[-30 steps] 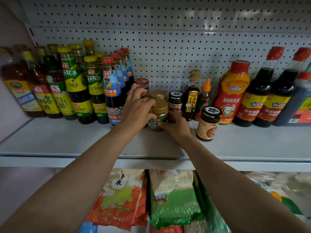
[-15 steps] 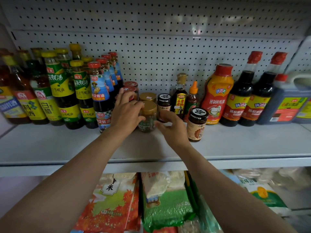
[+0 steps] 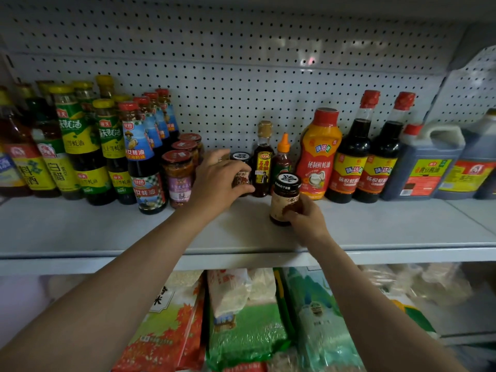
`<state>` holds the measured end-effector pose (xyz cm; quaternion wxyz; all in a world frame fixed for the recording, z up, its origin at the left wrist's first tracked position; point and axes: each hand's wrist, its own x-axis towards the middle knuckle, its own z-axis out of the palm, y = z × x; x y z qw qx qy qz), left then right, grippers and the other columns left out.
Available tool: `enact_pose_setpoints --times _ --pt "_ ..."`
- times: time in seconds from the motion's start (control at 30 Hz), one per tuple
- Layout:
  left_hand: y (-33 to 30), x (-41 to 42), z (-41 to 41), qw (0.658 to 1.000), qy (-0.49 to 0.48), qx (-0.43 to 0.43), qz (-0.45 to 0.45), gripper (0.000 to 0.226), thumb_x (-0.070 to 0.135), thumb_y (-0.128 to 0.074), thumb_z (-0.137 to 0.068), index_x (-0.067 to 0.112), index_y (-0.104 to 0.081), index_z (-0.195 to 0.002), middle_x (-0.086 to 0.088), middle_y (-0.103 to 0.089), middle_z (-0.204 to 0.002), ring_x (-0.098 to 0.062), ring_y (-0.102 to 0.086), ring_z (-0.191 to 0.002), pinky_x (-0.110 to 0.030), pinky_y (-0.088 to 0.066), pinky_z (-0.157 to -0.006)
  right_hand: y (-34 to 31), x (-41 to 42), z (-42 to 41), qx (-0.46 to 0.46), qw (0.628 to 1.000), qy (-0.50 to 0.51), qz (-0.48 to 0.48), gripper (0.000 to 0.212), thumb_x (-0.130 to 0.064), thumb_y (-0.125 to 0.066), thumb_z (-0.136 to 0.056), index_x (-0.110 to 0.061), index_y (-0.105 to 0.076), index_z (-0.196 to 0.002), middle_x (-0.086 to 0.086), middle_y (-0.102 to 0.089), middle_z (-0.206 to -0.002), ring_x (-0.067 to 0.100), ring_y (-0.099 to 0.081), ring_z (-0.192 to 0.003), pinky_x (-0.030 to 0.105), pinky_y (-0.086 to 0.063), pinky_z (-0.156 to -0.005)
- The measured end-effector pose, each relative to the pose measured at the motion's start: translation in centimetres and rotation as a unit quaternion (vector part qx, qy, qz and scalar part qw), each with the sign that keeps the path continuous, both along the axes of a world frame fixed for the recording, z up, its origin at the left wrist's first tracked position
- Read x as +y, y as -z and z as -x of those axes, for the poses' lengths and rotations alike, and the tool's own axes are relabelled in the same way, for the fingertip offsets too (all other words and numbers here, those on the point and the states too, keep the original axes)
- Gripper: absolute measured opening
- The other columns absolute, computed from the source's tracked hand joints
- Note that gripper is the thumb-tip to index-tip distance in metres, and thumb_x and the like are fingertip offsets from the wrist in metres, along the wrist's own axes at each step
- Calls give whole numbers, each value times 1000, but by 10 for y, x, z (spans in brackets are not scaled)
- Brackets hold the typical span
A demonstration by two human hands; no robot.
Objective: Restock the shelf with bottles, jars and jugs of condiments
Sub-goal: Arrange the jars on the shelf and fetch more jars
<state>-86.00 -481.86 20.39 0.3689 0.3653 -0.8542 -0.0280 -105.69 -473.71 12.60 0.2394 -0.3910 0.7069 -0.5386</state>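
The right hand (image 3: 306,218) held a black-lidded jar (image 3: 285,200) in a curled grip on the shelf (image 3: 375,226). Just left of that grip, the left hand (image 3: 218,181) curled round a second jar (image 3: 241,173).

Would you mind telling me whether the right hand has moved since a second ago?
Yes. The right hand has shifted rightward, away from the red-lidded jars, and now grips the black-lidded jar standing on the shelf.

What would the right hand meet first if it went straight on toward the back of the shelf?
Probably the orange-capped bottle, which stands just behind the jar that the right hand holds. Depth is unclear, so the red and yellow bottle beside it is possible.
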Motion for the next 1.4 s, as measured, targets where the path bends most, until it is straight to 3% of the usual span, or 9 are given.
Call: enact_pose_setpoints --times 0.13,0.27,0.4,0.53,0.87,1.03,1.13,1.3,1.4 --pt "-4 6 2 999 13 3 -33 41 38 -80 -79 24 -72 -116 -11 -53 -139 -28 -35 -138 -49 -32 -110 2 -6 -10 72 997 -20 0 58 -18 -83 -78 -18 -57 -129 -5 -63 -107 16 -59 -98 27 -45 -79" --pt "-1 3 4 998 9 -6 -69 41 39 -80 -78 29 -71 -117 -10 -46 -144 -27 -39 -137 -49 -31 -113 2 -17 -26 124 990 -61 17 62 -30 -88 -73 -18 -60 -127 -4 -67 -107 12 -61 -90 16 -39 -63" --pt "0 1 2 996 -10 -13 -87 40 39 -80 -78 33 -70 -116 -5 -44 -144 -25 -38 -135 -39 -27 -113 1 -23 -34 144 986 -80 4 54 -32 -86 -75 -19 -65 -122 -3 -69 -106 14 -62 -91 23 -42 -69" --pt "-2 -2 -4 997 -14 -12 -71 38 33 -83 -76 23 -73 -111 -6 -52 -138 -21 -37 -135 -30 -25 -108 -1 -30 -40 148 984 -97 7 52 -32 -86 -75 -20 -65 -121 -9 -66 -101 11 -61 -91 16 -40 -65" --pt "3 -31 -8 999 -41 -27 19 32 41 -84 -71 20 -75 -94 1 -72 -105 -21 -46 -118 -32 -27 -91 5 -52 -46 140 986 -88 14 46 -24 -81 -83 -11 -63 -124 3 -71 -114 13 -65 -98 23 -48 -82" --pt "3 -41 -1 998 -35 -25 41 34 42 -85 -67 20 -74 -90 1 -71 -99 -21 -48 -113 -32 -29 -91 6 -58 -45 136 986 -92 11 46 -28 -79 -85 -13 -63 -125 -2 -70 -111 7 -63 -91 5 -42 -66" --pt "1 -45 1 998 -28 -43 38 37 38 -86 -68 18 -73 -96 0 -69 -107 -23 -46 -118 -37 -30 -96 8 -63 -43 134 989 -68 12 44 -26 -78 -86 -13 -62 -125 0 -71 -113 7 -62 -88 3 -40 -63" --pt "5 -57 5 997 -29 -56 51 40 41 -85 -69 21 -71 -100 6 -69 -106 -19 -45 -115 -29 -24 -92 11 -71 -43 133 990 -45 2 41 -28 -75 -87 -19 -63 -126 0 -71 -119 13 -66 -99 27 -50 -83" --pt "11 -65 9 996 -38 -61 58 41 46 -84 -67 25 -69 -99 8 -69 -103 -19 -47 -113 -33 -25 -100 10 -73 -43 136 990 -41 -1 40 -28 -73 -89 -21 -63 -128 -2 -71 -121 12 -66 -99 25 -44 -79"
